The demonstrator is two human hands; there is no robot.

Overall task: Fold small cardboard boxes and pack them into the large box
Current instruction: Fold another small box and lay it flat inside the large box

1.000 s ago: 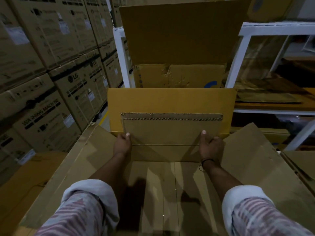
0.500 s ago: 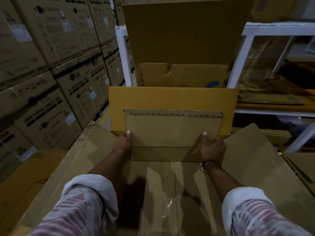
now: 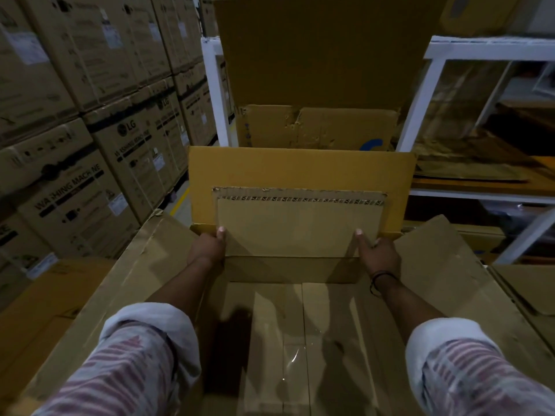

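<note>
A small flat cardboard box (image 3: 300,226) with a printed tape strip along its top stands upright against the far wall of the large open box (image 3: 168,265). My left hand (image 3: 207,249) grips its left edge, thumb on the front face. Its right edge is held by my right hand (image 3: 377,255), which wears a dark wrist band. The large box's far flap (image 3: 300,166) rises behind the small box, and its side flaps spread out left and right. Its taped floor (image 3: 300,340) shows below my arms.
Stacked washing machine cartons (image 3: 90,145) fill the left side. A white metal rack (image 3: 435,100) stands behind and to the right, with flat cardboard (image 3: 468,169) on its shelves. A tall brown carton (image 3: 318,85) stands straight ahead behind the large box.
The small flat box has sunk slightly lower against the far wall, both hands going down with it. The view has shifted a little.
</note>
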